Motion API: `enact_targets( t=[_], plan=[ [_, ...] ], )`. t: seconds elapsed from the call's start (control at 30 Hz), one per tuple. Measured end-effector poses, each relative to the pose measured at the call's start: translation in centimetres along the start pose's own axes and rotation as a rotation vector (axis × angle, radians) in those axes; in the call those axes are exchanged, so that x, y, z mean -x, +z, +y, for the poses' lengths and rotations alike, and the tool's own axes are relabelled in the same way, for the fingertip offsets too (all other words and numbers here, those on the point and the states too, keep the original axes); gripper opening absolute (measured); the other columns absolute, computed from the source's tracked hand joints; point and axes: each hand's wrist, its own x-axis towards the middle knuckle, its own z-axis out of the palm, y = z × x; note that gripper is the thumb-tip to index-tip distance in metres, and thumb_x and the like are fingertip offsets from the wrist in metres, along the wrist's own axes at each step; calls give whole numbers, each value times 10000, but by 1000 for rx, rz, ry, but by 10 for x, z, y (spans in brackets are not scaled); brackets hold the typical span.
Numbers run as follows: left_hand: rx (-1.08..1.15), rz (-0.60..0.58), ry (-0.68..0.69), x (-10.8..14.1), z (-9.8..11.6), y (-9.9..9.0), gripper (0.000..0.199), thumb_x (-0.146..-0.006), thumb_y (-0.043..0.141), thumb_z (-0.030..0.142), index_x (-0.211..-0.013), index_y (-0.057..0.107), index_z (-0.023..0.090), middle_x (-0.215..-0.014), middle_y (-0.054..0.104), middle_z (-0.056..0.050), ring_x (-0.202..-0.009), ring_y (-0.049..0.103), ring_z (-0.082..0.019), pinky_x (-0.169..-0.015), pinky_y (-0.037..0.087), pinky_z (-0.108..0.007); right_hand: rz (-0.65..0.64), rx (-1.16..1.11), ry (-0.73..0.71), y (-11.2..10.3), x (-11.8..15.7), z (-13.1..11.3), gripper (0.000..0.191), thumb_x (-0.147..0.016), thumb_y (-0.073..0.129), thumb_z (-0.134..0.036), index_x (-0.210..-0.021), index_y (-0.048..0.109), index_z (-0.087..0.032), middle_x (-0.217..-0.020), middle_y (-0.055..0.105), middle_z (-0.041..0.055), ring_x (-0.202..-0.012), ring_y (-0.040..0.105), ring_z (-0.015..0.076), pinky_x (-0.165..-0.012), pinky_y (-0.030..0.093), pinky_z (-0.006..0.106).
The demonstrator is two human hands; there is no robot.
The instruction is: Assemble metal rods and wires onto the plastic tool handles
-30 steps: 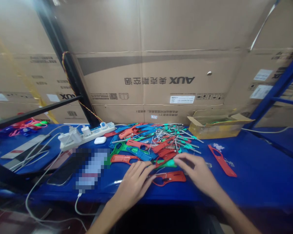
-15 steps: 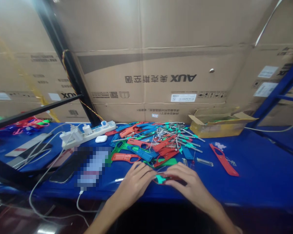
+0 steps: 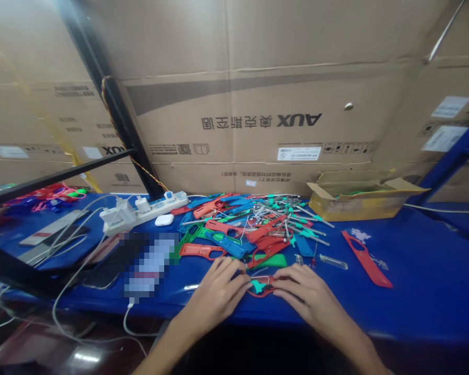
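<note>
My left hand (image 3: pixel 222 286) and my right hand (image 3: pixel 307 289) are at the front edge of the blue table, with a red lighter casing (image 3: pixel 262 293) between them. A green trigger piece (image 3: pixel 258 286) and a thin white wire lie in the casing. The fingers of my left hand are closed on the casing's left end. My right fingers and thumb pinch its right end. Just beyond my hands is a pile of red, blue and green casings (image 3: pixel 234 229) with metal rods and white wires.
An open cardboard box (image 3: pixel 355 208) stands at the back right. A single red casing (image 3: pixel 365 260) lies near small clear parts. To the left are a power strip (image 3: pixel 152 211), phones, cables and a black post (image 3: pixel 113 114).
The view has shifted slightly. My right hand's fingers have drawn together and moved a little right, showing more of the red casing and the white wire.
</note>
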Motion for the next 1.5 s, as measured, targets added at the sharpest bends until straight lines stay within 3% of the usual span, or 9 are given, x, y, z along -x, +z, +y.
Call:
enact_targets(
  t=[0.47,0.93,1.37,1.5],
  plan=[
    [51,-21,-42,-5,2,1,104,-1056,540,217,-983,610,192,-995,667,-40,-952,581,-224,-957,346,-429,-80,-220,70,1,-2,2,117,-1026,606,-273,-1110,686,-264,-1090,724,13,-1013,651,192,-946,500,357],
    [138,-34,-131,-11,10,4,121,-1038,560,199,-921,591,189,-933,621,-25,-883,539,-215,-911,345,-399,-116,-309,99,-2,-4,-2,122,-1038,573,-255,-1090,684,-248,-1070,700,22,-1001,632,193,-909,500,329],
    [71,46,-86,-8,3,12,73,-1002,662,238,-946,643,194,-974,658,-30,-897,549,-214,-858,360,-368,-134,-306,102,-2,-5,-1,98,-1034,587,-257,-1082,673,-254,-1067,704,8,-1002,636,185,-919,493,323],
    [30,70,-32,-7,3,11,68,-1007,647,220,-948,672,199,-985,663,-35,-900,545,-216,-877,377,-380,-153,-270,107,-4,-6,-3,153,-1048,558,-274,-1169,653,-267,-1115,696,22,-1041,631,199,-929,497,334]
  ],
)
